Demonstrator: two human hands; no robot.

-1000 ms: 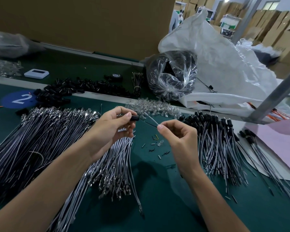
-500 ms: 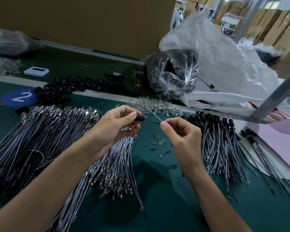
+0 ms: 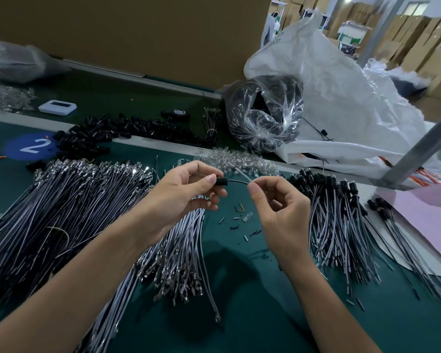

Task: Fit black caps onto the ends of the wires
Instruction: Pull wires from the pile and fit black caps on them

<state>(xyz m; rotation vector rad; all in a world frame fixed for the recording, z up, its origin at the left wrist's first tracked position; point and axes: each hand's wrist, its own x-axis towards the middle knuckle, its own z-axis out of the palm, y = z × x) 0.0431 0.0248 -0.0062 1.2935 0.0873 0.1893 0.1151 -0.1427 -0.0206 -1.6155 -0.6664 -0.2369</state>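
Matt green table (image 3: 143,324) – glossy crinkled plastic bag (image 3: 265,113), matt black cap (image 3: 220,181).

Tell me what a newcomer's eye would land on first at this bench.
First, the two hands at centre: the left hand pinches a black cap, the right hand holds a thin wire running into it. Then the uncapped wires fanned at left, and the capped wires at right.

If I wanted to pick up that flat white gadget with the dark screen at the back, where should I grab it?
Grab the flat white rectangular gadget by its two long edges, coming down from above with your thumb on the near edge and your fingers on the far one. It lies flat on the dark green table, screen up, with bare table around it, so there's probably room for your fingertips on both sides.
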